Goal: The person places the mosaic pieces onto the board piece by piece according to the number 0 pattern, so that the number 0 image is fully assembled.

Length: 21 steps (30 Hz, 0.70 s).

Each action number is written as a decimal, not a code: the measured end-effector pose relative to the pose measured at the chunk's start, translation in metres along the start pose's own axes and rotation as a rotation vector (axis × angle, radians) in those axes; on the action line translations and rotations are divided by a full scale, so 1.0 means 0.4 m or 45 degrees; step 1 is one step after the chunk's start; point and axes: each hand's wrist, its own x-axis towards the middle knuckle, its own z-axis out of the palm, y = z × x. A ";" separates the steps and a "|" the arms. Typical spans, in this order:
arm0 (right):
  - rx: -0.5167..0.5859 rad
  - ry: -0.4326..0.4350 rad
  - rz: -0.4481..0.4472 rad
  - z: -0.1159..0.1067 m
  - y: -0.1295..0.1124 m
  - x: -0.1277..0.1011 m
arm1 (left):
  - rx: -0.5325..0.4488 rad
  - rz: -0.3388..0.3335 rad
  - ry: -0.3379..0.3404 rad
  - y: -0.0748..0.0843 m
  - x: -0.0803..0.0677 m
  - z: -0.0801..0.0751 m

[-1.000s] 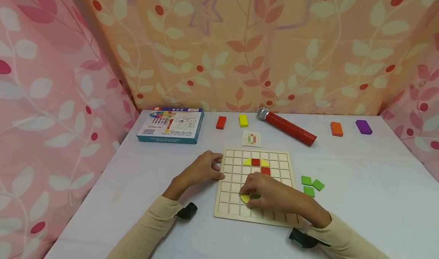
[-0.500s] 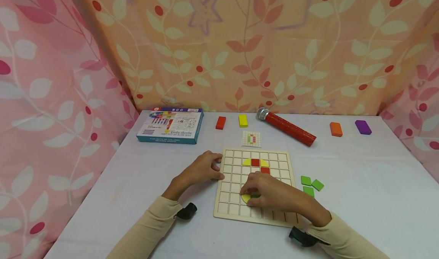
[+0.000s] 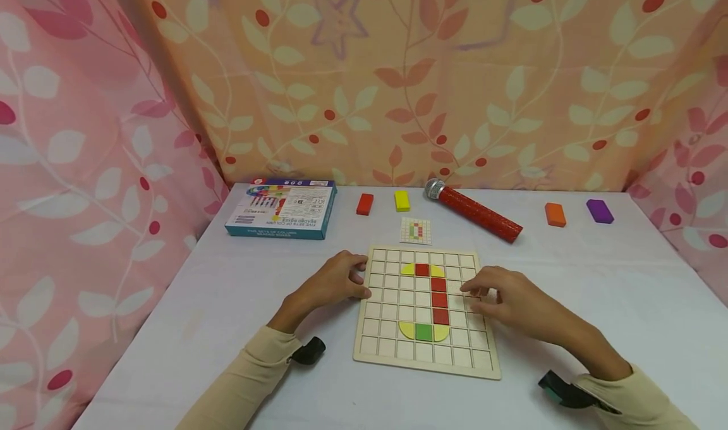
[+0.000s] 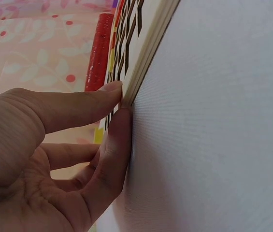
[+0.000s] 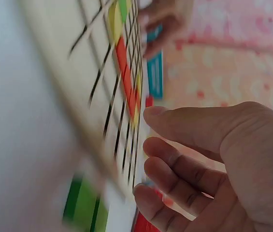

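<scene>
A square wooden grid board (image 3: 392, 348) lies on the white table. Set in its cells are red squares (image 3: 439, 300), one green square (image 3: 423, 332) and yellow quarter-round tiles (image 3: 406, 331), some at the top row and some at the bottom. My left hand (image 3: 335, 279) pinches the board's left edge, thumb on the top face and a finger against the side. Over the right edge hovers my right hand (image 3: 514, 300), fingers loosely bent and holding nothing. Loose green tiles (image 5: 80, 203) show blurred beside the board in the right wrist view; in the head view that hand hides them.
Behind the board lies a small pattern card (image 3: 416, 231). Farther back are a boxed game (image 3: 281, 208), a red block (image 3: 365, 204), a yellow block (image 3: 402, 201), a red glittery microphone (image 3: 474, 212), an orange block (image 3: 555, 215) and a purple block (image 3: 600, 211). Floral curtains surround the table.
My right hand has left the yellow tile at the board's lower left and moved right, uncovering the bottom row and the red column. The left hand has stayed at the edge.
</scene>
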 end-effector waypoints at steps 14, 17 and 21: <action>-0.211 0.115 0.197 -0.059 0.165 -0.119 | -0.002 -0.013 -0.001 0.001 -0.003 -0.001; -0.212 0.101 0.216 -0.060 0.179 -0.127 | -0.001 -0.014 0.000 0.001 -0.003 0.000; -0.196 0.085 0.228 -0.061 0.183 -0.130 | -0.001 -0.010 -0.003 0.000 -0.002 0.001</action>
